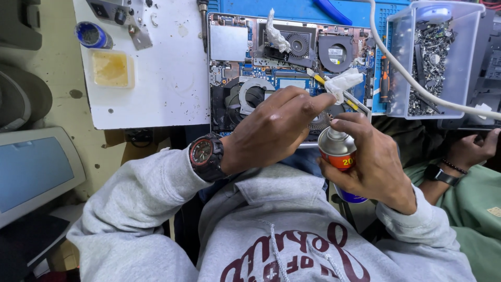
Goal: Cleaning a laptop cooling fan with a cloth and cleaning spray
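Spray can (338, 151), metal with orange band and blue base, upright at lower centre-right, above the grey sweatshirt and just in front of the opened laptop (289, 68); nozzle end pointed toward the tissue wad.

Left to right:
- Grey monitor or tablet edge (36, 172), far left, well apart from the work.
- White board (167, 78) carrying a blue-rimmed round pot (90, 35) and a square tub of yellowish paste (110, 68); untouched.
- Left hand (271, 130), wristwatch (206, 155) on the wrist, fingers closed around a yellow-handled tool (334, 90) whose tip is wrapped in white tissue (344, 82); tissue held over the laptop's lower edge, near the can's top.
- Laptop, bottom cover already off, board and fans (336, 52) exposed, a second twist of tissue (275, 34) lying near the upper fan. Judged: disassembly done, cleaning under way, reassembly not begun.
- Right hand (373, 167), fingers wrapped tight about the can, index finger on its top.
- White cable (412, 78) crossing the blue mat and the clear bin (443, 57) of small dark parts.
- Another person's hand (472, 149) and green sleeve, far right, apart from the work.

Obstructions: left hand covering the laptop's lower fan area; cable draped across the right side.
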